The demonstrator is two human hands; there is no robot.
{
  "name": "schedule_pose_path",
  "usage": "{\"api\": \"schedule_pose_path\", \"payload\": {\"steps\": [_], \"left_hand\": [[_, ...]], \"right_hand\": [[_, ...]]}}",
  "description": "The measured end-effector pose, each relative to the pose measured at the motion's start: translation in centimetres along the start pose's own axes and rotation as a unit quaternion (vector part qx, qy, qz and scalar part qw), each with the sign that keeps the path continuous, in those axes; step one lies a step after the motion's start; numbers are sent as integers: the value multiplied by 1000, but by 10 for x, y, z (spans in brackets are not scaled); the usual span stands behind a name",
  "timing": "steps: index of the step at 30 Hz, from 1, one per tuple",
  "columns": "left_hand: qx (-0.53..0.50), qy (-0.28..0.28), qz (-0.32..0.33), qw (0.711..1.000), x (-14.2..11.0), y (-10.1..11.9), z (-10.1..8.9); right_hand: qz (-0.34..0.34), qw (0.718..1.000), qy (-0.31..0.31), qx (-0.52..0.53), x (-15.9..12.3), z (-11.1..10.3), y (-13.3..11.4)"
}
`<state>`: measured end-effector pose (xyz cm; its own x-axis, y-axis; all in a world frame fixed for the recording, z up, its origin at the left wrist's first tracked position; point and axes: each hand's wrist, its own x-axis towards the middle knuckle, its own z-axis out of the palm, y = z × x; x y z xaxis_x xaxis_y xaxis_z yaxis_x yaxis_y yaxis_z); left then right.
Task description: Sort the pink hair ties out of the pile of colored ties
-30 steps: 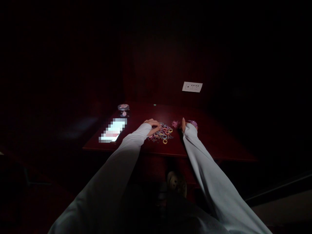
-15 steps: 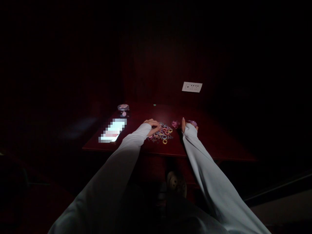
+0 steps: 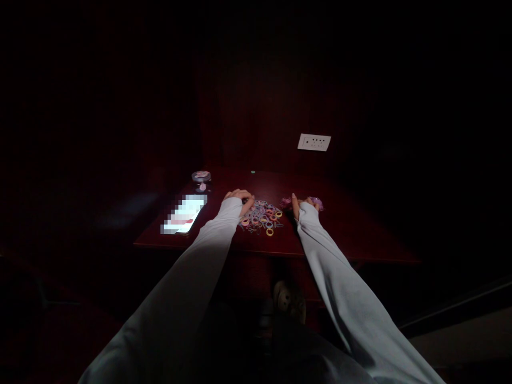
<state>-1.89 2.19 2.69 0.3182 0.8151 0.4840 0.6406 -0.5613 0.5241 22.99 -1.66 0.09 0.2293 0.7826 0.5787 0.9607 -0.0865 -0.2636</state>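
The left hand (image 3: 239, 195) is curling at the mixed bands' (image 3: 264, 218) left edge; the right (image 3: 295, 205), thumb standing apart, is resting between pink (image 3: 285, 202) and purple bunches (image 3: 317, 202). Any pinch is staying unclear. Many bands are lying unsorted; a green band (image 3: 253, 172) is lying far off.

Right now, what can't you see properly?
All in the head view:
- What's under the bare left hand: its fingers hide it
- What's under the bare right hand: hand and grey sleeve hide it
- How many small colourful rings: tiny, tangled
- What the glowing flat screen shows: blurred into blocks
- Inside the round lidded jar: too dark
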Motion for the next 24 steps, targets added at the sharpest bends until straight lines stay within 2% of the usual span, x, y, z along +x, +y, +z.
{"api": "schedule_pose_path", "payload": {"steps": [2, 4, 9, 15, 20, 24], "left_hand": [[-2, 38, -27, 999, 2, -3, 1], [-10, 52, -50, 997, 5, -8, 2], [-25, 43, -73, 996, 8, -16, 2], [-13, 48, -80, 996, 3, -4, -2], [-19, 42, -86, 995, 1, 1, -2], [-23, 41, -79, 996, 1, -2, 0]], "right_hand": [[32, 999, 2, 9, -1, -1, -3], [41, 999, -2, 32, -1, -4, -6], [-37, 999, -26, 30, -4, -9, -8], [-90, 992, -87, 18, -7, -8, -7], [-83, 989, -117, 41, -4, -10, -13], [-83, 988, -111, 72, -4, -11, -16]]}}
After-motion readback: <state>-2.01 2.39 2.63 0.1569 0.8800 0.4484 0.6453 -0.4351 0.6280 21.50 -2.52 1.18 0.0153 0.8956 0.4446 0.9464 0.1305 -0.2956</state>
